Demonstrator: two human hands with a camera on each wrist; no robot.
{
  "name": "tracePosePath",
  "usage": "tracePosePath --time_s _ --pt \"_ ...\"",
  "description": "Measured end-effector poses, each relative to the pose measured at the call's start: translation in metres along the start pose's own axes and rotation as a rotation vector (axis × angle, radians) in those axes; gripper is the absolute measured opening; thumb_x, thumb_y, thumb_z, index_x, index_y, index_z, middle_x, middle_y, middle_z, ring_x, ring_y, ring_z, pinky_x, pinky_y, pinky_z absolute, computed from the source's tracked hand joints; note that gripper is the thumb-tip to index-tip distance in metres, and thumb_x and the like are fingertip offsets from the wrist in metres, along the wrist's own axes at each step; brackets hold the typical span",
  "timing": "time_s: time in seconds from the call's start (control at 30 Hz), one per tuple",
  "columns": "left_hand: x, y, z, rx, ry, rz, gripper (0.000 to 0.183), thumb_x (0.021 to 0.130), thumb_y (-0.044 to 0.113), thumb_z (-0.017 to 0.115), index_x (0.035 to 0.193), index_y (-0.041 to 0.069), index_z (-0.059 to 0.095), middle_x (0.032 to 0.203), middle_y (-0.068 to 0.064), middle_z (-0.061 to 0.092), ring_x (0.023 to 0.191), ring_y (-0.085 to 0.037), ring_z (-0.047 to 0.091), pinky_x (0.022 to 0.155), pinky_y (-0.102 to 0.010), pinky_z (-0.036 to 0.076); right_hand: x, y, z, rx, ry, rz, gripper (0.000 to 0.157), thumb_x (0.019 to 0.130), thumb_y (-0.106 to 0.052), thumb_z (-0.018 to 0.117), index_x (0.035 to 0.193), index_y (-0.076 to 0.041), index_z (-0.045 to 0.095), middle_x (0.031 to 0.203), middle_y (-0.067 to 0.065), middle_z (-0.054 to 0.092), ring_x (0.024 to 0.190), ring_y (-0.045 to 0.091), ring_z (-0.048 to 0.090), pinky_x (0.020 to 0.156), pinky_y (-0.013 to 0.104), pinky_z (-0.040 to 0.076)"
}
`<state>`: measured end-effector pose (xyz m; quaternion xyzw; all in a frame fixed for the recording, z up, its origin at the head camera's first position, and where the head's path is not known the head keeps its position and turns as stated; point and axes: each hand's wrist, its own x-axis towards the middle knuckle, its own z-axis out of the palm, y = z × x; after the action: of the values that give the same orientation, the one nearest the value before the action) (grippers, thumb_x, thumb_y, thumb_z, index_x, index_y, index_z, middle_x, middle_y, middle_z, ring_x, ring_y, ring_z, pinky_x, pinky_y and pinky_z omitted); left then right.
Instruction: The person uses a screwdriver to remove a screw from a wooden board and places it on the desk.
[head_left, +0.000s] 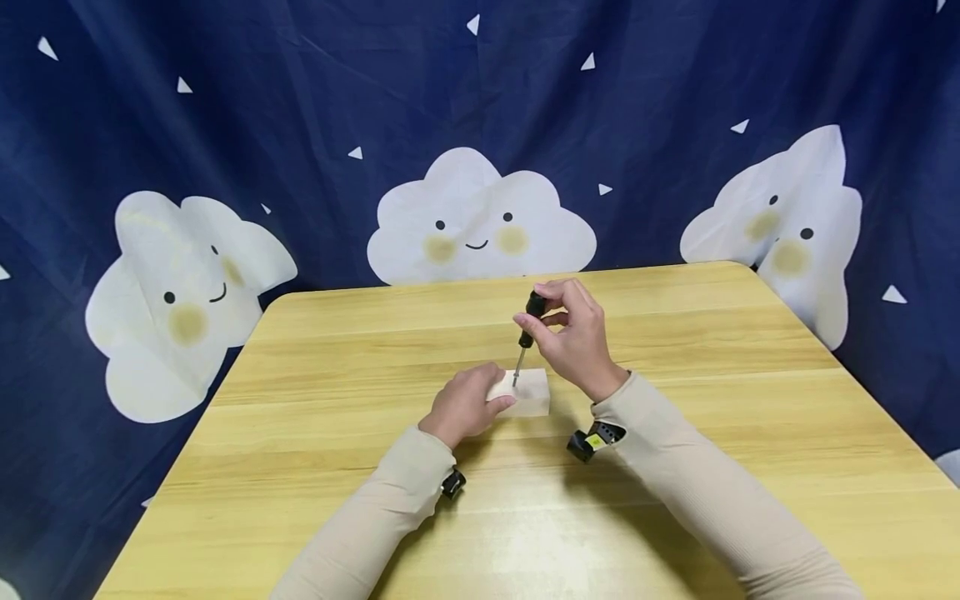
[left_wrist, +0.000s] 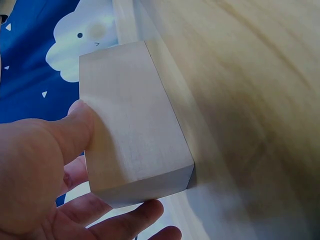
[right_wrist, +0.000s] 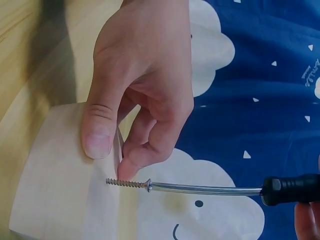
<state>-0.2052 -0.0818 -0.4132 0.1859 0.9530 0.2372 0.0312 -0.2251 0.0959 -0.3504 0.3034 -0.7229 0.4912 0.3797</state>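
Observation:
A pale wooden block (head_left: 532, 398) lies on the table, its far end jutting past the fingers in the left wrist view. My left hand (head_left: 467, 404) grips its left end, thumb along the near side and fingers around the back. Above the block, my right hand (head_left: 581, 337) pinches the black handle of a screwdriver (head_left: 534, 307) between thumb and fingers. The metal shaft slants down toward the block's top. In the right wrist view, a threaded screw (right_wrist: 125, 183) sits at the shaft's tip, its point overlapping the block there.
The wood-grain table (head_left: 315, 467) spreads around both hands, with rounded far corners. Behind it hangs a dark blue curtain (head_left: 322, 92) printed with smiling clouds and small white triangles. A black wrist camera (head_left: 592, 442) is strapped at the right sleeve, close over the table.

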Motion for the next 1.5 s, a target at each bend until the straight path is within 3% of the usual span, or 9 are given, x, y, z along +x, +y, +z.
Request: tracePosePath --time_s 0.47,0.83,1.03,1.3,1.5 --pt "0.0013 -0.0015 0.0007 0.005 -0.01 -0.008 0.044 0.093 0.034 0.066 0.126 0.006 0.06 0.124 -0.008 0.063 0.114 -0.029 0.059 0.091 -0.044 0.049 0.0014 0.0027 0.0017 0.008 -0.069 -0.007 0.03 0.082 0.011 0.07 0.108 0.009 0.054 0.1 0.023 0.059 0.077 0.029 0.064 0.063 0.032 0.058" --pt "0.0027 -0.0001 -0.0014 0.014 -0.005 0.004 0.045 0.093 0.034 0.066 0.127 0.006 0.06 0.125 -0.009 0.062 0.115 -0.029 0.058 0.093 -0.044 0.048 0.0024 0.0024 0.002 -0.049 -0.011 -0.03 0.036 0.074 0.005 0.081 0.102 0.006 0.058 0.096 0.019 0.057 0.075 0.028 0.063 0.055 0.034 0.057" --pt "0.0013 0.0006 -0.002 0.005 -0.001 -0.002 0.043 0.093 0.034 0.067 0.126 0.006 0.061 0.124 -0.009 0.063 0.114 -0.029 0.059 0.092 -0.044 0.048 0.0028 0.0021 0.0029 -0.013 -0.033 -0.025 0.031 0.079 0.007 0.076 0.103 0.007 0.057 0.096 0.021 0.057 0.076 0.029 0.064 0.057 0.031 0.057" --pt "0.0019 -0.0011 -0.0003 0.005 0.009 0.002 0.042 0.092 0.034 0.068 0.123 0.006 0.062 0.122 -0.009 0.064 0.112 -0.029 0.06 0.09 -0.045 0.049 0.0002 0.0032 0.0034 0.026 -0.093 0.006 0.03 0.085 0.011 0.067 0.11 0.007 0.052 0.101 0.023 0.058 0.08 0.031 0.067 0.062 0.036 0.058" --pt "0.0013 -0.0009 -0.0008 -0.006 0.006 -0.003 0.042 0.092 0.034 0.067 0.123 0.006 0.061 0.122 -0.01 0.064 0.112 -0.029 0.06 0.09 -0.045 0.049 0.0008 0.0029 0.0041 0.047 -0.018 0.003 0.039 0.073 0.011 0.079 0.104 0.009 0.054 0.101 0.023 0.058 0.083 0.034 0.063 0.062 0.036 0.058"
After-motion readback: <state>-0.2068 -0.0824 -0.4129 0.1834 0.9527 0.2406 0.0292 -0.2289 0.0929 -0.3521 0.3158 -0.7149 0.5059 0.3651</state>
